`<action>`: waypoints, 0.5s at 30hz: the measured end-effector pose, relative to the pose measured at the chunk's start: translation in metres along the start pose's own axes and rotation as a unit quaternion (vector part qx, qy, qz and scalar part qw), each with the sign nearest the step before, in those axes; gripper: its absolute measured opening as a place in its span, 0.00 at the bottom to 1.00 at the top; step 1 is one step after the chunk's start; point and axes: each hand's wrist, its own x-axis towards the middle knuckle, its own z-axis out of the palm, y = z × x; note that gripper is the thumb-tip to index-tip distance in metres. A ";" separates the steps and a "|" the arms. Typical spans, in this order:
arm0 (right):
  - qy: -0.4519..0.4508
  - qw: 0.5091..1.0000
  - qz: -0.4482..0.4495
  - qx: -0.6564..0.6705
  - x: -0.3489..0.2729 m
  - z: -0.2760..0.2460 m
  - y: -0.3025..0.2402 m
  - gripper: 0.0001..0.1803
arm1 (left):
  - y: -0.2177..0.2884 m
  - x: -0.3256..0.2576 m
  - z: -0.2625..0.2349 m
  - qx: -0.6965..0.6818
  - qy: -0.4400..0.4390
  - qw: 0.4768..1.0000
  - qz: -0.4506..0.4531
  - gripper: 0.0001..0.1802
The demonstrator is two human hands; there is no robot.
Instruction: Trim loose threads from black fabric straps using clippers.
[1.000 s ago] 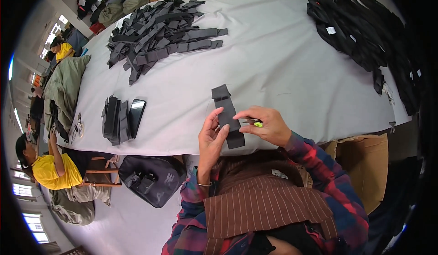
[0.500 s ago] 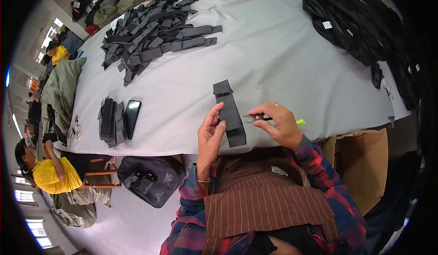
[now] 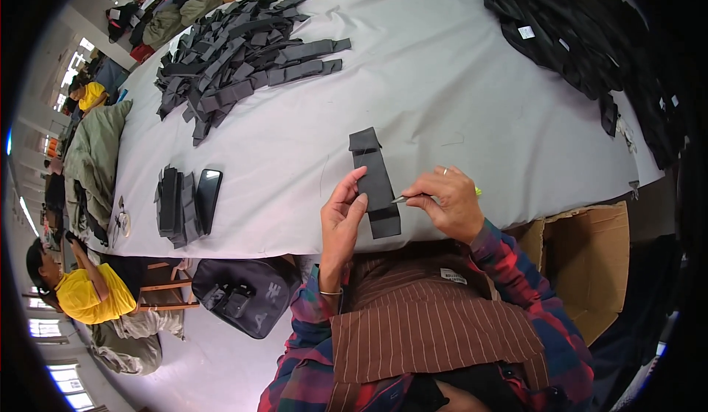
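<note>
The left hand (image 3: 344, 217) lies flat and open, its fingers pressed along the left edge of a dark fabric strip (image 3: 375, 182), while the right hand (image 3: 448, 204) is closed in a pinch around a small metal tool (image 3: 404, 199) whose tip touches the strip's right edge. The strip lies lengthwise on the bench (image 3: 457, 95), which is covered in pale grey cloth, and its near end reaches the bench's front edge between the two hands. Well to the left of the left hand stand a small stack of dark pieces (image 3: 172, 206) and a black phone (image 3: 209, 197) just beside it, both near the front edge. Far ahead and to the left spreads a loose heap of grey strips (image 3: 236, 51); far ahead and to the right of the right hand lies a pile of black fabric (image 3: 582, 36) that runs down the bench's right edge. The cloth between the hands and both piles is bare. Below the right hand, off the bench, stands an open cardboard box (image 3: 590, 264); below the left hand a black bag (image 3: 243, 294) sits on the floor, and a person in yellow (image 3: 88, 294) sits farther left.
</note>
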 end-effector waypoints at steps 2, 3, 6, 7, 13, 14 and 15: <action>0.013 1.000 0.008 0.016 0.001 0.001 0.000 0.05 | -0.005 0.001 -0.002 0.007 0.003 1.000 0.005 0.22; 0.031 0.999 0.007 0.026 0.002 0.000 -0.004 0.06 | -0.007 0.002 -0.003 0.014 0.004 1.000 0.010 0.21; 0.036 0.999 0.007 0.035 0.002 0.006 -0.013 0.08 | -0.006 0.003 0.002 0.023 0.024 0.999 0.026 0.20; 0.023 0.999 0.007 0.034 0.002 0.008 -0.015 0.08 | -0.007 0.003 0.001 0.023 0.024 0.999 0.025 0.20; 0.043 0.999 0.007 -0.007 0.001 0.019 -0.014 0.07 | -0.009 0.004 0.002 0.038 0.033 0.998 0.037 0.20; 0.043 0.999 0.007 -0.006 0.001 0.020 -0.014 0.07 | -0.009 0.003 0.002 0.040 0.029 0.998 0.032 0.20; 0.043 0.999 0.008 -0.007 0.001 0.021 -0.014 0.07 | -0.009 0.003 0.002 0.043 0.026 0.998 0.028 0.20</action>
